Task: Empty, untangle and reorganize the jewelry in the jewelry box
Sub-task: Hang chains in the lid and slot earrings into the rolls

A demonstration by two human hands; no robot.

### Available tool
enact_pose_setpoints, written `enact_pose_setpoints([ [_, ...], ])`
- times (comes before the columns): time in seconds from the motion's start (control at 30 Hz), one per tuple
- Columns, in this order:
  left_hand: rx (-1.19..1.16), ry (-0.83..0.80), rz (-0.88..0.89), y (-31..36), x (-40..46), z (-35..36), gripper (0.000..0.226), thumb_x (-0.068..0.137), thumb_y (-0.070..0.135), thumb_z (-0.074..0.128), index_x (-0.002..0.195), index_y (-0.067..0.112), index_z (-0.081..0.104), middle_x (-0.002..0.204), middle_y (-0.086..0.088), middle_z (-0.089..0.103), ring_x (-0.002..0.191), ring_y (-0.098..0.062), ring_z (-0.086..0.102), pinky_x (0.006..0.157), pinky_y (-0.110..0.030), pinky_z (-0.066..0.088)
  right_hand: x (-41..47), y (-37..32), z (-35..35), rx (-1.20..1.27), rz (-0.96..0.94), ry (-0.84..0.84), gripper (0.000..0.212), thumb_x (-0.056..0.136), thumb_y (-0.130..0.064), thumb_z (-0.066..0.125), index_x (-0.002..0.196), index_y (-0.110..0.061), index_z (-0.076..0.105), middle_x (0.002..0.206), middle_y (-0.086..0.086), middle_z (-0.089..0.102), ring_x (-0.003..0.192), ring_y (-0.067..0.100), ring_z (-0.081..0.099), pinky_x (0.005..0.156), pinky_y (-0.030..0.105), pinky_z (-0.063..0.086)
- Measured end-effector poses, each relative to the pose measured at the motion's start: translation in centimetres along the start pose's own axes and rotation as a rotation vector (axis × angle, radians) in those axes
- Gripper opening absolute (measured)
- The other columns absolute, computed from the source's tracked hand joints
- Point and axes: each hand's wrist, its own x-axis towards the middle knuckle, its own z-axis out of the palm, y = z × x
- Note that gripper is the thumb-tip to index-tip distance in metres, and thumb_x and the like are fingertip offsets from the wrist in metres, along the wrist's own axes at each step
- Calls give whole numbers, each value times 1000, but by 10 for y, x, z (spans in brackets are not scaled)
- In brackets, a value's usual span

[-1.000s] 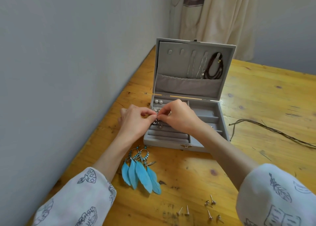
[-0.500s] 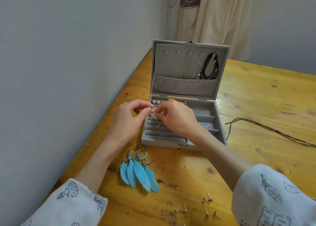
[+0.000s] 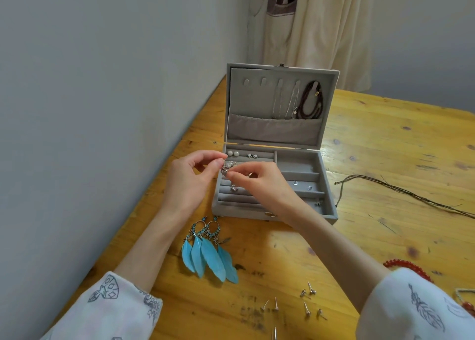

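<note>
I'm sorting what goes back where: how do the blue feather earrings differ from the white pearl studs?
The feather earrings lie loose on the wooden table; the pearl studs sit in the jewelry box, back left. The feather earrings are long, blue and dangling; the pearl studs are small, round and white. Both are pairs.

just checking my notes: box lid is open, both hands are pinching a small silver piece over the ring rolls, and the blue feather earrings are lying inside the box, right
Not quite. The blue feather earrings lie on the wooden table, in front of the jewelry box, not inside it; the head view shows this. The rest holds: the lid is open, and the left hand and right hand pinch a small silver piece over the ring rolls.
</note>
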Motion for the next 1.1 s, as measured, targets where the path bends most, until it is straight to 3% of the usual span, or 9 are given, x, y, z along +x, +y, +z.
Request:
enact_pose_setpoints([
  [0.13, 55, -34, -13, -2, 2, 2, 13, 87, 17, 58, 94, 26, 66, 84, 19, 60, 79, 16, 53, 63, 3, 39, 0, 1, 3, -111, -41, 35, 21, 86, -30, 60, 98, -17, 71, 83, -8, 66, 71, -1, 54, 65, 16, 43],
  [0.27, 143, -123, -57, -8, 6, 6, 14, 88, 16, 58, 97, 20, 68, 86, 9, 64, 83, 0, 58, 66, -1, 43, 0, 7, 6, -326, -53, 55, 20, 86, -33, 60, 94, -20, 72, 84, -3, 67, 77, 10, 57, 70, 29, 48],
  [0.33, 216, -134, -68, -11, 7, 9, 13, 88, 19, 58, 96, 21, 68, 86, 8, 64, 87, -7, 59, 78, -15, 48, -1, 9, 8, -421, -53, 62, 21, 86, -36, 59, 96, -23, 71, 79, -8, 61, 76, 10, 56, 68, 29, 48],
  [0.37, 264, -134, -74, -13, 7, 10, 14, 88, 21, 58, 97, 22, 68, 86, 8, 64, 90, -13, 59, 87, -30, 48, -1, 10, 8, -452, -55, 66, 21, 86, -37, 59, 96, -23, 71, 79, -9, 59, 76, 9, 55, 67, 28, 48],
  [0.43, 343, -133, -74, -15, 9, 12, 15, 88, 25, 57, 97, 23, 69, 90, 6, 65, 98, -19, 56, 93, -47, 41, -1, 11, 8, -476, -55, 75, 20, 86, -37, 58, 95, -24, 71, 78, -9, 58, 77, 11, 56, 67, 30, 49],
  [0.5, 422, -118, -46, -16, 12, 14, 14, 88, 28, 57, 96, 25, 69, 97, 5, 66, 104, -21, 52, 96, -42, 35, -2, 12, 6, -461, -43, 94, 20, 87, -37, 57, 93, -24, 71, 79, -8, 60, 80, 14, 58, 70, 32, 50],
  [0.63, 561, -98, -7, -19, 15, 19, 14, 86, 33, 59, 94, 29, 69, 99, 4, 56, 105, -17, 39, 78, -28, 18, -5, 16, 0, -394, -37, 176, 19, 88, -31, 55, 85, -21, 70, 79, -3, 63, 82, 18, 59, 74, 37, 50],
  [0.8, 555, -73, -56, -26, 14, 21, 15, 84, 36, 60, 94, 32, 69, 94, 7, 44, 98, -12, 31, 79, -27, 18, -6, 17, -3, -348, -53, 224, 17, 89, -28, 54, 87, -20, 69, 84, 1, 63, 84, 18, 57, 78, 41, 49],
  [1.1, 678, -118, -92, -22, 20, 22, 15, 84, 38, 60, 97, 35, 68, 117, -1, 54, 114, -24, 34, 80, -30, 19, -10, 22, -8, -332, -59, 238, 16, 89, -25, 55, 85, -16, 69, 86, 3, 66, 81, 16, 57, 76, 39, 49],
])
